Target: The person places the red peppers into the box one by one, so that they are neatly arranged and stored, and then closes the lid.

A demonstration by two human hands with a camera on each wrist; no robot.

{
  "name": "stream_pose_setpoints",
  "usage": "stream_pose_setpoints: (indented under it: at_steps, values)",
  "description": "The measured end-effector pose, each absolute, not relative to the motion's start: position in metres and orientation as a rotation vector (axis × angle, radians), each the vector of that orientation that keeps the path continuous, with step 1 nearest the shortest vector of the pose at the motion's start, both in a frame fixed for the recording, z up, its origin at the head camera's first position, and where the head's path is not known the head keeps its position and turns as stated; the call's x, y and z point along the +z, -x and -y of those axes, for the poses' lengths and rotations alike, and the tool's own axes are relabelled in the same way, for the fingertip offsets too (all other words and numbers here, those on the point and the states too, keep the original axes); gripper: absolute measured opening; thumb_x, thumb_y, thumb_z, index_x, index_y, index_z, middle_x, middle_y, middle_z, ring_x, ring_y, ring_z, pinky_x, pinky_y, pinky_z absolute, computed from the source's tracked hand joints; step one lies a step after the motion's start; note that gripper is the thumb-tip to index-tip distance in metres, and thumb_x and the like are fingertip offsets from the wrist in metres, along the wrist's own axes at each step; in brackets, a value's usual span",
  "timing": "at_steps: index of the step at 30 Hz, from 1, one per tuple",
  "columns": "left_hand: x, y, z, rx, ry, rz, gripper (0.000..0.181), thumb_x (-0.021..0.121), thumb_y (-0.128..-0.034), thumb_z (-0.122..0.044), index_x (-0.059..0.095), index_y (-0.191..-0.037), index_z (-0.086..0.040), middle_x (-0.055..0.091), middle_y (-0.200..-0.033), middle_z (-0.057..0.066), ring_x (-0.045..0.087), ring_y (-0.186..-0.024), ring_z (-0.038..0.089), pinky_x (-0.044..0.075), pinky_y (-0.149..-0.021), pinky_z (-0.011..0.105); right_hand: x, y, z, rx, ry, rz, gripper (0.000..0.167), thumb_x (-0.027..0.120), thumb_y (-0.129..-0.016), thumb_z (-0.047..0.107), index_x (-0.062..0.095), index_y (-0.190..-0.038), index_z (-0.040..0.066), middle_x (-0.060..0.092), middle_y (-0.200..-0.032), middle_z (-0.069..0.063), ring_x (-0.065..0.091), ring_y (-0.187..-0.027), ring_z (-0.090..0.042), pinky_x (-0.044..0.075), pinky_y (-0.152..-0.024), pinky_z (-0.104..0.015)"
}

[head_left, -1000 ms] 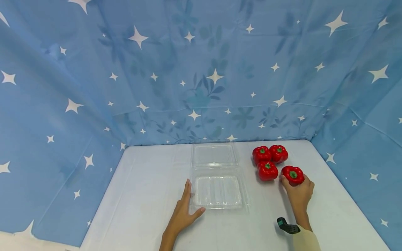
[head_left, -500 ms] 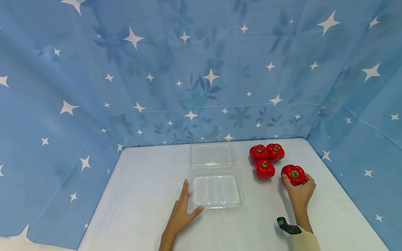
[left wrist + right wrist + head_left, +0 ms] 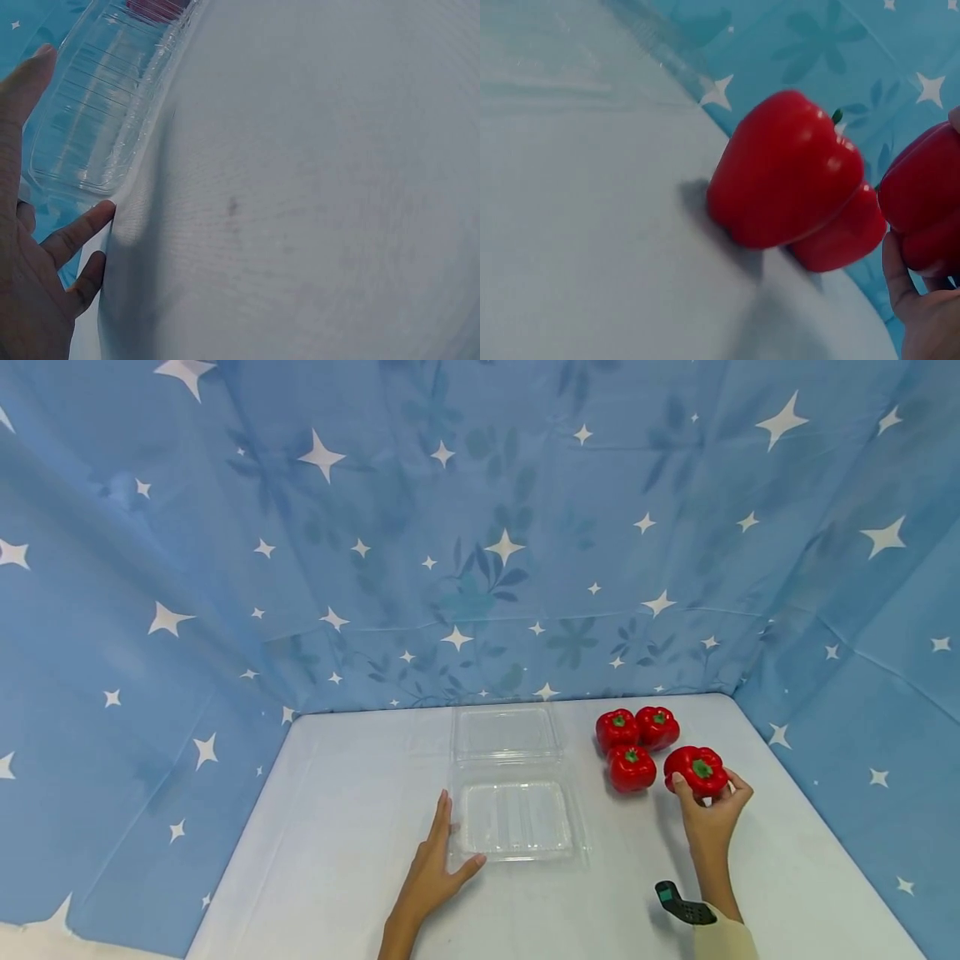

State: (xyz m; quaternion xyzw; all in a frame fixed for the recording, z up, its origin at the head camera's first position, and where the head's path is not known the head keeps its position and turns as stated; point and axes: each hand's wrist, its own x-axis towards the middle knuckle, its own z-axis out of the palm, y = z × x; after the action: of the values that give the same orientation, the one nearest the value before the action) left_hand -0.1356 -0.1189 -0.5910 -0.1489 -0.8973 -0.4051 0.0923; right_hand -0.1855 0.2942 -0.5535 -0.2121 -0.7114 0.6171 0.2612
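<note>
A clear plastic container (image 3: 516,818) lies open on the white table, its lid (image 3: 504,732) folded back toward the curtain. Along its left side rests the left hand (image 3: 431,872), fingers straight and thumb spread at the near corner; the left wrist view shows this hand (image 3: 45,277) beside the container (image 3: 90,112). The right hand (image 3: 711,822) grips a red bell pepper (image 3: 686,768) between thumb and fingers. In the right wrist view the held pepper (image 3: 926,199) is at the right edge, with part of the hand (image 3: 934,319) under it.
Three more red peppers stand grouped right of the container: a front one (image 3: 632,770), a back left one (image 3: 617,732) and a back right one (image 3: 657,728). A blue star-patterned curtain (image 3: 450,568) surrounds the back and sides of the white table (image 3: 337,827).
The right hand has raised the gripped pepper slightly and shifted it a little to the left. The left hand stays by the container. The head view has moved slightly.
</note>
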Motion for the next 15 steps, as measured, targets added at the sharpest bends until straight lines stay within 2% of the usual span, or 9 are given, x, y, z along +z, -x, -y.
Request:
stream_pose_setpoints:
  at_steps: [3,6,11,15]
  values:
    - [-0.59,0.136,0.119,-1.192,0.444,2.673,0.103,0.071,-0.0852,-0.046,0.007,-0.158,-0.011,0.013,-0.164,0.013,0.061,-0.121,0.029,0.053,-0.093,0.055,-0.547,0.186,-0.289,1.722,0.498,1.85,0.074,0.074,-0.087,0.019,0.023,-0.141,0.024,0.038,-0.151,-0.007,0.037,-0.141,-0.02,0.045,-0.096,-0.013]
    - [-0.591,0.135,0.119,-1.184,0.425,2.686,0.104,0.071,-0.0846,-0.048,0.006,-0.158,-0.014,0.014,-0.165,0.011,0.061,-0.122,0.028,0.052,-0.093,0.054,-0.538,0.186,-0.28,1.787,0.42,1.786,0.073,0.074,-0.087,0.013,0.025,-0.14,0.022,0.04,-0.149,-0.006,0.039,-0.137,-0.018,0.046,-0.088,-0.006]
    - [-0.591,0.136,0.119,-1.194,0.408,2.696,0.103,0.071,-0.0846,-0.049,0.007,-0.159,-0.016,0.013,-0.165,0.009,0.06,-0.124,0.028,0.051,-0.095,0.055,-0.523,0.188,-0.261,1.964,0.305,1.735,0.068,0.068,-0.09,0.009,0.026,-0.141,0.023,0.039,-0.143,0.003,0.037,-0.132,-0.012,0.05,-0.081,-0.007]
    - [-0.591,0.136,0.119,-1.206,0.42,2.701,0.103,0.071,-0.085,-0.049,0.007,-0.159,-0.016,0.012,-0.165,0.009,0.058,-0.125,0.028,0.051,-0.096,0.055,-0.511,0.189,-0.243,2.227,0.169,1.674,0.057,0.056,-0.098,0.014,0.024,-0.142,0.027,0.033,-0.145,0.005,0.034,-0.134,-0.011,0.056,-0.08,-0.018]
